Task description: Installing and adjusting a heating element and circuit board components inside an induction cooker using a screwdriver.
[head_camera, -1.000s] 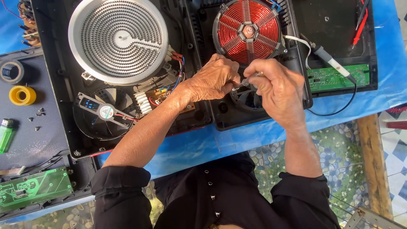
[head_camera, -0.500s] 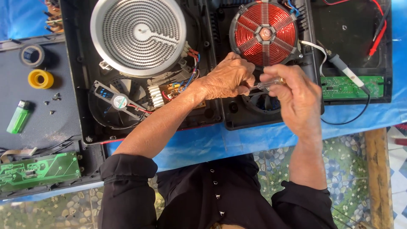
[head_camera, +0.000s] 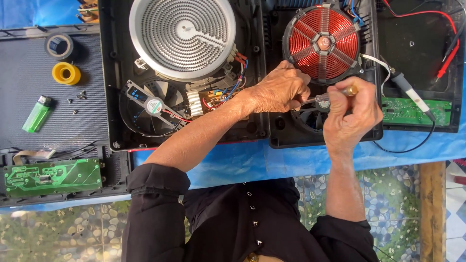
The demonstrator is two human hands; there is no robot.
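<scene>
You are working on the opened black cooker chassis [head_camera: 272,131] with a screwdriver [head_camera: 324,96], at the fan bay just below the red copper induction coil [head_camera: 323,42]. Your right hand [head_camera: 352,116] is clenched around the clear handle, whose brass end cap shows above the knuckles; your left hand [head_camera: 281,90] is closed over the shaft near the tip, steadying it. The tip itself is hidden under the left hand, so you cannot tell from this view whether it is seated in a fastener. The step in hand appears to be driving or loosening a screw beside the coil mount. The next move likely calls for keeping the shaft square to the fastener, holding pressure along the handle, and keeping the tool clear of the coil windings and of the white lead that runs to the soldering iron [head_camera: 410,92] at the right. The spiral radiant heater [head_camera: 182,36], the cooling fan [head_camera: 153,104], the green lighter [head_camera: 36,114], the yellow tape roll [head_camera: 66,73] and the loose green circuit board [head_camera: 53,175] lie well apart to your left. Compared with half a second ago, both hands remain together at the same spot below the coil and the grip is unchanged; the view has shifted slightly, so the chassis sits a little further right in the frame.
</scene>
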